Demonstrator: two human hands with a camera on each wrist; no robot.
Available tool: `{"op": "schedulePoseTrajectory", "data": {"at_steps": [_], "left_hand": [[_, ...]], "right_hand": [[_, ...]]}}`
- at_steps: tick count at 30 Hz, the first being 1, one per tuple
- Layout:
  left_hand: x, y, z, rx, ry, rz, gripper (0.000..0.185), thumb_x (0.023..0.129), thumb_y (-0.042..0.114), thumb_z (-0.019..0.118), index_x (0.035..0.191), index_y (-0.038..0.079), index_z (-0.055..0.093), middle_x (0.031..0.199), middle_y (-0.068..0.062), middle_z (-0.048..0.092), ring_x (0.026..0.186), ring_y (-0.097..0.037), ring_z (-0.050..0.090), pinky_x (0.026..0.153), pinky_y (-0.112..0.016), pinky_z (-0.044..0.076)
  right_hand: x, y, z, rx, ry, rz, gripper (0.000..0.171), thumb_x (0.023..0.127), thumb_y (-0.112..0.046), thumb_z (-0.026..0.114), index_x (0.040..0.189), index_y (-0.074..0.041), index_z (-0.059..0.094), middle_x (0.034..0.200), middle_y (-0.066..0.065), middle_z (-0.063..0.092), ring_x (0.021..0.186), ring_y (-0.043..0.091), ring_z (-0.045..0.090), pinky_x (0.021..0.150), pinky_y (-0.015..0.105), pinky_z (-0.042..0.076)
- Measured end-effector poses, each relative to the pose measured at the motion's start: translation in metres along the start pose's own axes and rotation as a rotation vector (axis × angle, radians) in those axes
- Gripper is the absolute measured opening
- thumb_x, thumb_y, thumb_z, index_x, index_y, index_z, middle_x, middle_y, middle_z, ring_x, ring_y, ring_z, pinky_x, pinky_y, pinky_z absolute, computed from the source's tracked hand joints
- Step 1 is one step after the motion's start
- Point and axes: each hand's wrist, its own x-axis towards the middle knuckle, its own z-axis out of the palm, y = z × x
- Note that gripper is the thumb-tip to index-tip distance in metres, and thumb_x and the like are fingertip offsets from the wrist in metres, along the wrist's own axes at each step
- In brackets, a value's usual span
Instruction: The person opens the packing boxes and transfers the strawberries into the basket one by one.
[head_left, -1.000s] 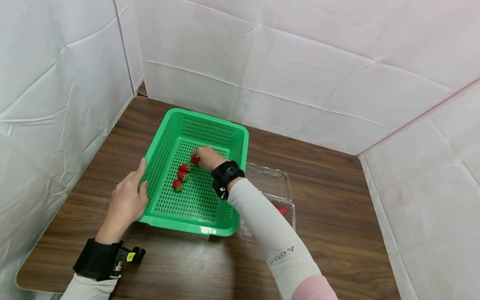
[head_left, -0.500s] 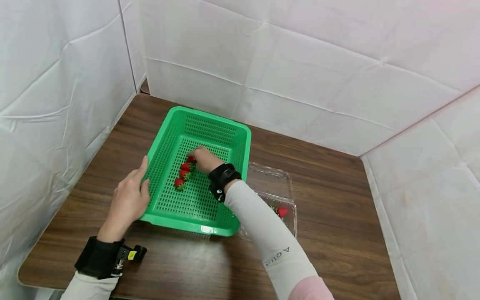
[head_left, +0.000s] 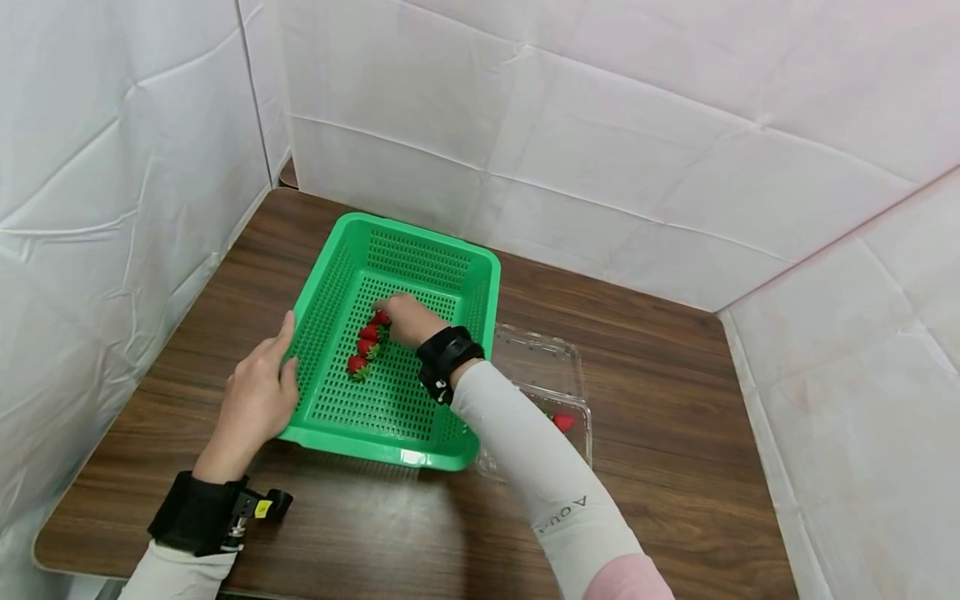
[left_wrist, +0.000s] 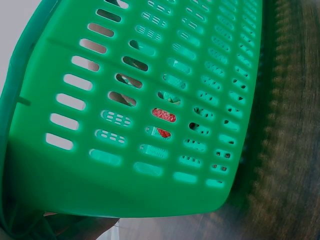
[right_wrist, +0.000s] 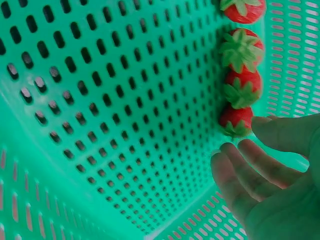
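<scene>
- We see the green basket (head_left: 390,350) on the counter (head_left: 660,433); it looks light and stiff, and the left hand (head_left: 258,400) rests on its left rim with relaxed fingers.
- The clear clamshell box (head_left: 543,375) seems thin and flimsy; the right sleeve hides part of it.
- The right hand (right_wrist: 270,175) is loosely open beside the nearest strawberry.
- Four strawberries (right_wrist: 240,65) lie in a row on the basket floor; we judge them soft and best taken gently by the sides.
</scene>
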Motion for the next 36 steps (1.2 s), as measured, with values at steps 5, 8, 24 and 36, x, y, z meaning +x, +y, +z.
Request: {"op": "schedulePoseTrajectory", "data": {"at_steps": [5, 8, 24, 36], "left_hand": [[0.001, -0.001, -0.001, 0.001, 0.001, -0.004, 0.061, 0.099, 0.001, 0.046, 0.154, 0.005, 0.021, 0.131, -0.035, 0.05, 0.101, -0.054, 0.057, 0.077, -0.066, 0.045], [0.002, -0.002, -0.001, 0.003, 0.001, 0.0, 0.061, 0.099, 0.001, 0.047, 0.154, 0.005, 0.021, 0.131, -0.035, 0.05, 0.101, -0.054, 0.057, 0.077, -0.067, 0.045], [0.001, -0.003, 0.0, -0.004, 0.013, 0.004, 0.059, 0.099, 0.001, 0.047, 0.153, 0.003, 0.024, 0.131, -0.035, 0.051, 0.1, -0.055, 0.057, 0.076, -0.066, 0.046], [0.0, -0.002, -0.001, -0.008, -0.004, -0.015, 0.06, 0.099, 0.001, 0.045, 0.154, 0.004, 0.021, 0.133, -0.034, 0.05, 0.102, -0.053, 0.058, 0.078, -0.066, 0.046]], "right_hand": [[-0.005, -0.005, -0.01, 0.006, 0.02, -0.032, 0.051, 0.096, 0.009, 0.041, 0.143, -0.011, 0.048, 0.148, 0.01, 0.047, 0.134, 0.025, 0.047, 0.079, 0.023, 0.039], [-0.011, -0.009, -0.019, 0.028, 0.05, -0.059, 0.046, 0.098, 0.002, 0.046, 0.141, -0.012, 0.05, 0.146, 0.009, 0.048, 0.137, 0.024, 0.044, 0.092, 0.025, 0.045], [-0.08, -0.025, -0.052, 0.134, 0.284, -0.232, 0.033, 0.1, -0.017, 0.054, 0.133, -0.01, 0.057, 0.135, 0.006, 0.057, 0.129, 0.019, 0.051, 0.107, 0.027, 0.04], [-0.124, 0.004, -0.036, 0.229, 0.441, -0.256, 0.031, 0.102, -0.022, 0.051, 0.131, -0.014, 0.058, 0.131, 0.002, 0.059, 0.126, 0.012, 0.051, 0.105, 0.019, 0.038]]}}
